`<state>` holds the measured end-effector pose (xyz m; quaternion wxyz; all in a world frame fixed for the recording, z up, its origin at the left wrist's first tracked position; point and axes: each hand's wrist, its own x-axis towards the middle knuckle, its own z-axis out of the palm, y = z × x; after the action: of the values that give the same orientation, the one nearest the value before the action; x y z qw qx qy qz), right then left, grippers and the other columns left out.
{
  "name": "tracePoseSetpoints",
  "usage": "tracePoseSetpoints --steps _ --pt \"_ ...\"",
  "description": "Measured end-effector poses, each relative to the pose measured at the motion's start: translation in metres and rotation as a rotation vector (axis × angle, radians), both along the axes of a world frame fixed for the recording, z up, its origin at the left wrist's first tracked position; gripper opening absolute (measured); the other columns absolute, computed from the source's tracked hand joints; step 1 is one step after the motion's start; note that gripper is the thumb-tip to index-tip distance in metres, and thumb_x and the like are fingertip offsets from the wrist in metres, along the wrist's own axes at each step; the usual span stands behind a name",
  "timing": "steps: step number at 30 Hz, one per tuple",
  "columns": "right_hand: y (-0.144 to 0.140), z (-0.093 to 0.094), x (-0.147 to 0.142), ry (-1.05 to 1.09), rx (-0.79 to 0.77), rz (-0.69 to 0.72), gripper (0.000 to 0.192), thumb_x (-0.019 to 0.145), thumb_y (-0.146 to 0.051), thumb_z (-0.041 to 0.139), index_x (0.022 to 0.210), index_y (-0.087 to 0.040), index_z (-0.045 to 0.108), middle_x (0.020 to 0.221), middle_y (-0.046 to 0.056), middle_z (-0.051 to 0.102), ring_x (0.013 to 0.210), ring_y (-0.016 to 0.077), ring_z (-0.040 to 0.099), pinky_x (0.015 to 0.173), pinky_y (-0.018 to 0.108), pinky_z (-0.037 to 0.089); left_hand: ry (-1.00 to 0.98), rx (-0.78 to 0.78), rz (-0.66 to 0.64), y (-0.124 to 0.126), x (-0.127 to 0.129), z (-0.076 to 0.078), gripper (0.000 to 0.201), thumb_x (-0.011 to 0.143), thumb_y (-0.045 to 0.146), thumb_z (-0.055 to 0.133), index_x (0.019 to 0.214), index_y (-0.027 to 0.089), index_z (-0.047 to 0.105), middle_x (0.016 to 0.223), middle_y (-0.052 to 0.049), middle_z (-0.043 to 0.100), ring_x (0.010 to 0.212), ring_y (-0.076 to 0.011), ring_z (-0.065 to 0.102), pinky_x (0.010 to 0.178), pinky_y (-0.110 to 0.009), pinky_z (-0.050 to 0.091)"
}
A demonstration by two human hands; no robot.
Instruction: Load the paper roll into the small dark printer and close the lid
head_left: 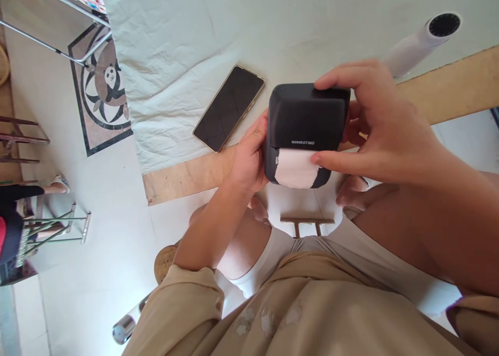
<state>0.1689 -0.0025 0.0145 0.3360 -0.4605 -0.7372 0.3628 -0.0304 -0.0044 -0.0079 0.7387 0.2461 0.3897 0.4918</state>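
A black label printer (307, 118) marked NIIMBOT is held up over the near edge of the table. White paper (297, 169) with a torn-looking end sticks out of its front slot. My left hand (252, 156) is closed around the printer's left side and underside, its fingers mostly hidden. On the other side, my right hand (368, 119) grips the printer, with fingertips on the top right corner and the right side; its thumb lies against the right edge of the paper. A dark-screened smartphone (230, 108) rests on the cloth to the left of the printer.
A pale green cloth (175, 49) covers the table, leaving a strip of bare wood (187, 176) along the near edge. A white cylindrical object (415, 47) with a dark end lies at the right. Off to the left, another person (27, 210) sits near a folding stool (58, 228).
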Motion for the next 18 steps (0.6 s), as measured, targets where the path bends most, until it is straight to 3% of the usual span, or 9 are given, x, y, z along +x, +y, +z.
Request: tracePoseSetpoints --steps 3,5,8,12,15,18 --pt "-0.001 0.002 -0.001 -0.037 0.020 -0.109 0.073 0.069 -0.041 0.089 0.135 -0.034 0.058 0.134 0.006 0.048 0.074 0.0015 0.057 0.057 0.021 0.051 -0.044 -0.030 -0.021 0.000 0.002 0.005 0.026 0.101 0.036 0.051 0.094 0.021 0.072 0.094 -0.002 0.076 0.110 -0.0246 0.074 0.098 -0.039 0.060" --pt "-0.002 0.006 -0.003 -0.014 0.080 -0.219 0.069 0.069 -0.046 0.089 0.129 -0.031 0.060 0.121 0.003 0.052 0.063 -0.0030 0.047 0.051 0.021 0.041 -0.073 -0.034 -0.065 0.000 0.004 0.009 0.031 0.101 0.043 0.051 0.094 0.021 0.072 0.095 -0.005 0.077 0.119 -0.0279 0.071 0.101 -0.041 0.059" --pt "-0.004 0.012 -0.007 0.046 0.222 -0.383 0.040 0.085 -0.051 0.076 0.107 -0.025 0.057 0.108 -0.001 0.056 0.057 -0.0034 0.038 0.047 0.023 0.028 -0.009 -0.007 -0.120 -0.002 0.007 0.014 0.028 0.094 0.051 0.061 0.097 0.026 0.072 0.100 -0.005 0.077 0.132 -0.0314 0.065 0.102 -0.042 0.059" --pt "-0.004 0.017 -0.011 0.142 0.298 -0.537 0.038 0.096 -0.051 0.062 0.083 -0.021 0.043 0.103 0.003 0.057 0.076 0.0058 0.061 0.050 0.025 0.034 0.071 0.012 -0.099 -0.006 0.008 0.016 0.024 0.088 0.043 0.071 0.107 0.028 0.069 0.105 -0.001 0.077 0.130 -0.0294 0.067 0.098 -0.037 0.060" --pt "-0.003 0.017 -0.010 0.043 0.313 -0.486 0.028 0.094 -0.039 0.064 0.080 -0.020 0.049 0.087 0.002 0.058 0.076 0.0099 0.064 0.053 0.027 0.036 0.046 0.008 -0.121 -0.007 0.007 0.016 0.024 0.091 0.041 0.070 0.110 0.026 0.069 0.103 -0.001 0.078 0.124 -0.0282 0.071 0.096 -0.035 0.060" --pt "-0.005 0.017 -0.011 -0.312 0.335 -0.327 0.012 0.090 -0.035 0.066 0.093 -0.023 0.067 0.073 0.000 0.061 0.063 0.0090 0.056 0.058 0.029 0.035 0.054 0.031 -0.164 -0.004 0.004 0.010 0.032 0.088 0.044 0.074 0.115 0.028 0.068 0.109 0.000 0.078 0.122 -0.0287 0.071 0.094 -0.036 0.061"
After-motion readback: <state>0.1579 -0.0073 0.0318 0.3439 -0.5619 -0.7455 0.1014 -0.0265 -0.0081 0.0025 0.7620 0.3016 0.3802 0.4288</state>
